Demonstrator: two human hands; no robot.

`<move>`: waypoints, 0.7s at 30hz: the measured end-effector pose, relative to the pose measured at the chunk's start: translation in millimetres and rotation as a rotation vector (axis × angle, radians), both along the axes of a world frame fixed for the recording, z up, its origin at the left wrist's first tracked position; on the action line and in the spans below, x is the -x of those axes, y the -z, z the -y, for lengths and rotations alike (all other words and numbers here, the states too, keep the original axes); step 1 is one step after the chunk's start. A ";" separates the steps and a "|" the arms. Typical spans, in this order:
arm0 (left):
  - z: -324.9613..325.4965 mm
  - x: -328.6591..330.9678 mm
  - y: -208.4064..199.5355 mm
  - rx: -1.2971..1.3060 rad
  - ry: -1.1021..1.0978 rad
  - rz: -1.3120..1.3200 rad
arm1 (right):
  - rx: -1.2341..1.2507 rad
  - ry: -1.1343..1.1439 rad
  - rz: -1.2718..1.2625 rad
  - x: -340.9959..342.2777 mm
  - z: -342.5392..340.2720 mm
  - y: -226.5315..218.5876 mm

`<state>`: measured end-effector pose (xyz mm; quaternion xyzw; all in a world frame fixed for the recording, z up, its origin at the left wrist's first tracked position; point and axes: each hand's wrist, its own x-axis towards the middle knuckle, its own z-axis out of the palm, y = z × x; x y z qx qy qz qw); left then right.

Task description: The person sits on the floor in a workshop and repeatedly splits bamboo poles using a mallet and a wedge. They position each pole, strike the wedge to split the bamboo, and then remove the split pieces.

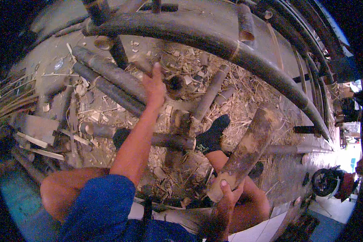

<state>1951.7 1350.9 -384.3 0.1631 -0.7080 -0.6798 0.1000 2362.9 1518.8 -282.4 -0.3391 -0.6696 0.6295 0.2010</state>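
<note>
1. the brown bamboo section [248, 145] lies right of centre in the frame, its long axis slanting from the lower middle up toward the right edge.
2. the right hand [231, 193] is the nearer one by far — it touches the section at its lower end, thumb laid over the top and fingers curled under, closed around it as far as shows.
3. from the right hand, the section's length runs up and to the right, past the right knee; its far end sits above a litter of shavings [240, 103].
4. the left hand [154, 86] is in the upper middle of the frame, well apart from the section, which lies below and to the right of it.
5. a blurred brown object [142, 66] shows just beside the left hand's fingers; how far they are open, and whether they hold it, i cannot tell.
6. a hollow tube end [174, 84] sits just right of the left hand — two dark poles [115, 74] lie to its left.
</note>
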 end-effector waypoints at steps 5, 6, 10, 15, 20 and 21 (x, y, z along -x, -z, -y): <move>-30.0 32.0 60.5 0.592 0.230 0.091 | -0.119 -0.079 0.068 15.3 3.8 -9.3; -36.5 33.1 66.8 0.633 0.142 0.061 | -0.109 -0.094 0.073 19.5 4.8 -15.6; -25.5 21.1 61.9 -0.081 0.300 -0.097 | 0.107 -0.159 0.078 40.3 0.6 -48.1; -14.9 5.4 6.5 0.104 -0.035 -0.077 | 0.266 -0.254 0.028 42.5 9.9 -63.8; 17.2 -53.9 -32.0 -0.289 0.083 -0.167 | -0.179 -0.304 0.060 39.9 27.4 -55.1; 19.4 -68.6 -33.7 -0.336 0.013 -0.072 | -0.206 -0.325 0.098 40.4 29.2 -54.7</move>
